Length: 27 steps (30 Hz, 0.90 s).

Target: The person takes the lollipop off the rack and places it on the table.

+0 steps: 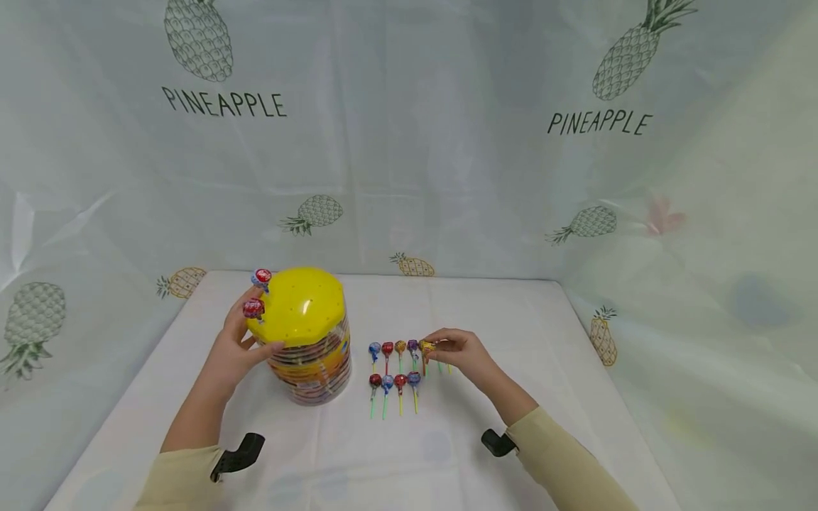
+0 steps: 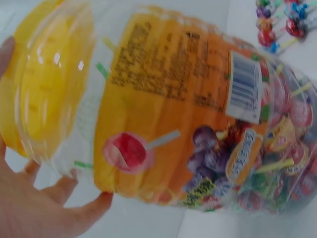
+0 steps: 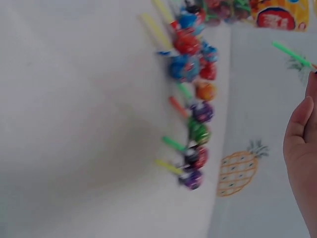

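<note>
A clear plastic jar of lollipops with a yellow lid stands on the left of the table. My left hand grips its top, thumb at the front rim and fingers round the far left side. Two wrapped lollipops show at the lid's left edge, over those fingers. In the left wrist view the jar's orange label faces the camera. My right hand pinches a yellow-wrapped lollipop at the right part of the upper row. The fingertips and palm partly cover the sticks there.
Lollipops lie in two rows, an upper row and a lower row, sticks toward me. The white table ends at a pineapple-print curtain behind and at the sides.
</note>
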{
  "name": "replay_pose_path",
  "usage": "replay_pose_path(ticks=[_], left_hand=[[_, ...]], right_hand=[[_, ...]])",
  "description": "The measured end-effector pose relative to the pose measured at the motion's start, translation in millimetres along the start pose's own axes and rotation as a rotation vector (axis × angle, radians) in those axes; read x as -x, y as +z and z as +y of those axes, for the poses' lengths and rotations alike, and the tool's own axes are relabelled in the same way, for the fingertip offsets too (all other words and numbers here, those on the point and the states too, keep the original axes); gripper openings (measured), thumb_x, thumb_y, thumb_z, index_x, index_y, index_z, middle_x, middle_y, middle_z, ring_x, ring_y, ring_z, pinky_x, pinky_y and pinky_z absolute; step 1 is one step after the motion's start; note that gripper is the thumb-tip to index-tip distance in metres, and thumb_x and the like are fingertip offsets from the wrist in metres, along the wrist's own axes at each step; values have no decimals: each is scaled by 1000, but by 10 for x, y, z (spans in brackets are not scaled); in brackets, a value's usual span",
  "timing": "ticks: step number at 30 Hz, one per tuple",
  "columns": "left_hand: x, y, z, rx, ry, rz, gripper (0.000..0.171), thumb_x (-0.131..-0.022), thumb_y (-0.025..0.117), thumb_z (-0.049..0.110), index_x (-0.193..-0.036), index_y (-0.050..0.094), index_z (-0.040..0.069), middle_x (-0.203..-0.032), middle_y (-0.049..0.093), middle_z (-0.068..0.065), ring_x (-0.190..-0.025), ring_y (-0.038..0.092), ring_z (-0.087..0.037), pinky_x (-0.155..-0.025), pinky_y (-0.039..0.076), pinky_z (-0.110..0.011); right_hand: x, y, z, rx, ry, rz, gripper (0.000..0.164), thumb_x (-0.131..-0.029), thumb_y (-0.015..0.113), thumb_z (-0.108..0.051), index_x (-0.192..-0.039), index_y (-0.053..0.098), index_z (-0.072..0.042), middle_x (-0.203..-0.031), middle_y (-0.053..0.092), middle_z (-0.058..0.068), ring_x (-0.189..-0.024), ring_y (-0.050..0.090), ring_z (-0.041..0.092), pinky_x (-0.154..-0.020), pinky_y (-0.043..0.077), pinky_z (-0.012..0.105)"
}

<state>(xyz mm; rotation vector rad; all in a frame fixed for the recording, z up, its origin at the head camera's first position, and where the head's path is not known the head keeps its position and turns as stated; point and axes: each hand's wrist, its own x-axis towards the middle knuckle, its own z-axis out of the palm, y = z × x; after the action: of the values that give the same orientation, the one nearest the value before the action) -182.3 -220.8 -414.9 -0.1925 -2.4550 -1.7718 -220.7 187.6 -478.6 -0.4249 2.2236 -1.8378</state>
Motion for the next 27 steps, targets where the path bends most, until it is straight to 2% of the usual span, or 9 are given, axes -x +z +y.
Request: replay_pose_path(ticks=[3,5,9,13,18,21,24,27], left_hand=[[16,43,36,7,-10,20,89,-86,76,14,-156,23,31,-163,-1,0,-145,6,-43,-105,22,-71],[31,71,54,2,-18,35,89,-87,76,16,-156,23,32,-163,-1,1,-145,5,-42,-105,21,-72],[71,137,75,-12,-35,68,91,-86,76,18,-156,20,34,-163,-3,0,-146,3,-41,-105,22,-72],[95,209,97,-23,-57,104,93,-85,78,19,-156,19,36,-163,-4,-1,-145,4,-42,-105,23,-71],[118,268,141,-32,-92,139,95,-85,78,19,-156,17,37,-163,-6,-2,-145,5,-43,-106,23,-69],[144,308,172,-38,-121,164,96,-84,78,19,-156,17,38,-163,-6,-1,-146,5,-41,-107,23,-68],[175,346,210,-37,-149,188,96,-85,78,19,-155,17,39,-163,-6,0,-146,5,-38,-109,23,-65],[203,379,243,-22,-170,216,94,-85,78,19,-155,19,41,-163,-5,3,-147,5,-35,-111,22,-63]], right_hand=[[22,-65,132,-21,49,26,31,-87,74,-10,-116,68,0,-116,66,13,-99,67,20,-88,54,33],[27,-97,224,-39,72,26,33,-87,73,-10,-117,67,3,-116,67,14,-98,68,20,-88,54,35],[11,-136,406,-54,101,-8,34,-88,71,-3,-118,64,9,-113,68,17,-93,70,22,-88,55,41],[-27,-136,563,-15,137,-56,28,-86,71,3,-113,67,7,-108,69,19,-89,71,22,-83,57,40],[-71,-104,648,122,158,-93,22,-84,70,5,-106,72,0,-107,68,10,-82,70,20,-72,56,31],[-80,-88,659,243,126,-92,21,-83,72,4,-102,73,-3,-100,67,5,-79,66,18,-67,54,28],[-91,-76,666,379,109,-76,20,-81,77,-2,-99,76,-10,-93,67,0,-80,59,17,-65,49,29],[-108,-67,672,501,88,-78,20,-79,81,-9,-97,77,-17,-95,67,-5,-86,55,16,-69,47,33]])
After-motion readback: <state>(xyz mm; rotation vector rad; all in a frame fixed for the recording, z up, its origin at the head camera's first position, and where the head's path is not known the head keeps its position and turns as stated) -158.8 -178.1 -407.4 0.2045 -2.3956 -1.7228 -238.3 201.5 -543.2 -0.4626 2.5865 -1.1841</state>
